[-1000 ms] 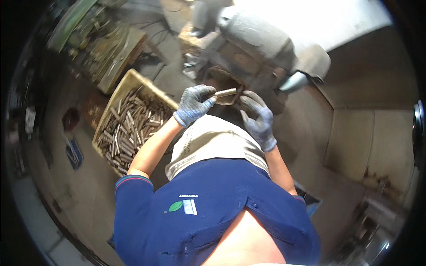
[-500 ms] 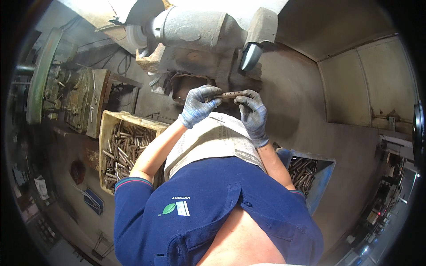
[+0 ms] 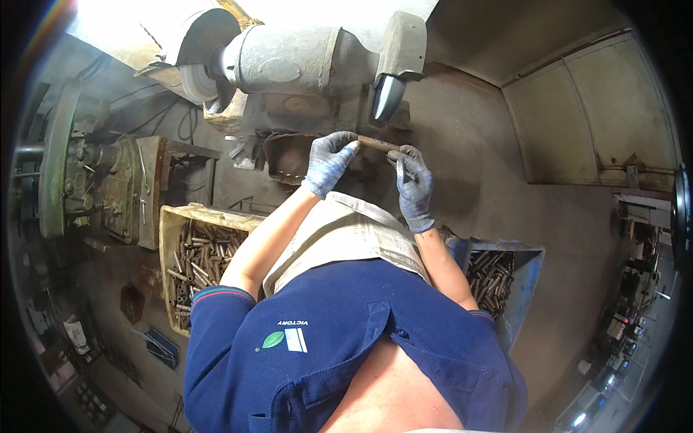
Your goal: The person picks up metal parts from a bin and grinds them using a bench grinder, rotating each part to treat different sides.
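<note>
A short brownish metal tube (image 3: 377, 144) is held between my two gloved hands, just below the grinder. My left hand (image 3: 328, 164) pinches its left end between thumb and fingers. At the tube's right end, my right hand (image 3: 413, 184) has its fingers curled round the tip. Small dark marks show along the tube's side, too small to make out well. Beyond the hands stands a grey bench grinder (image 3: 289, 63), with a pale grinding wheel (image 3: 198, 83) at its left end. The tube is apart from the wheel.
On my left stands a yellowish crate (image 3: 168, 249) full of metal tubes (image 3: 206, 252). A blue bin (image 3: 530, 278) with more tubes is on my right. A rusty container (image 3: 289, 155) sits under the grinder. A green machine (image 3: 119, 184) stands far left.
The tube has turned between my hands: its row of holes, plain before, shows less now. It tilts down more to the right. The whole view has shifted, with the grinder further left.
</note>
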Motion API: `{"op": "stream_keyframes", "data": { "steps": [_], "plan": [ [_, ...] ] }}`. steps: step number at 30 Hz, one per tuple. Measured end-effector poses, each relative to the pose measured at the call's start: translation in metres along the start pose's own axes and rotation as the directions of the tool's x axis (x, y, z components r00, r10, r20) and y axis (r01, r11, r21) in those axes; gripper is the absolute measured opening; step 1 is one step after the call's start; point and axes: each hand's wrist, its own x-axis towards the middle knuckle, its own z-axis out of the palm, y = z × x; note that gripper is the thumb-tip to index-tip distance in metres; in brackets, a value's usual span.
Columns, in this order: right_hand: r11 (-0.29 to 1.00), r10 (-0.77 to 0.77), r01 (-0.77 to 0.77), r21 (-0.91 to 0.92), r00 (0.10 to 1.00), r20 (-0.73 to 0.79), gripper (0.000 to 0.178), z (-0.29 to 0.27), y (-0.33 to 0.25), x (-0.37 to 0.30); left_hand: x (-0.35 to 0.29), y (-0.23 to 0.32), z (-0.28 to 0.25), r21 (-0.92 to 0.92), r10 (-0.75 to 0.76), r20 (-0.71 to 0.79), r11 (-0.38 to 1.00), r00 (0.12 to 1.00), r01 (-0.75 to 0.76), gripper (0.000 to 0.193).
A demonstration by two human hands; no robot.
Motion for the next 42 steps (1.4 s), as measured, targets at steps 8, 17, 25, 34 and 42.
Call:
{"op": "stream_keyframes", "data": {
  "steps": [8, 17, 25, 34, 42],
  "plan": [
    [0.994, -0.021, 0.003, -0.114, 0.988, -0.152, 0.016, -0.003, 0.034, 0.024, 0.042, -0.005, 0.019, -0.098, -0.094, -0.051, 0.991, 0.994, 0.089, 0.011],
    [0.977, 0.09, -0.112, -0.181, 0.988, -0.122, 0.016, -0.033, 0.061, 0.032, 0.058, -0.03, 0.05, -0.314, -0.258, -0.053, 0.921, 0.965, 0.229, 0.01],
    [0.975, 0.221, -0.22, 0.024, 0.959, -0.179, 0.014, -0.002, 0.071, 0.039, 0.063, -0.038, 0.022, -0.155, -0.177, -0.154, 0.976, 0.972, 0.153, 0.009],
    [0.936, 0.323, -0.291, 0.199, 0.934, -0.152, 0.015, 0.009, 0.071, 0.044, 0.066, -0.024, 0.015, -0.126, -0.229, -0.163, 0.969, 0.96, 0.21, 0.008],
    [0.927, 0.326, -0.277, 0.254, 0.929, -0.175, 0.024, -0.025, 0.08, 0.046, 0.081, -0.055, 0.041, -0.146, -0.261, -0.129, 0.959, 0.957, 0.242, 0.013]
  ]
}}
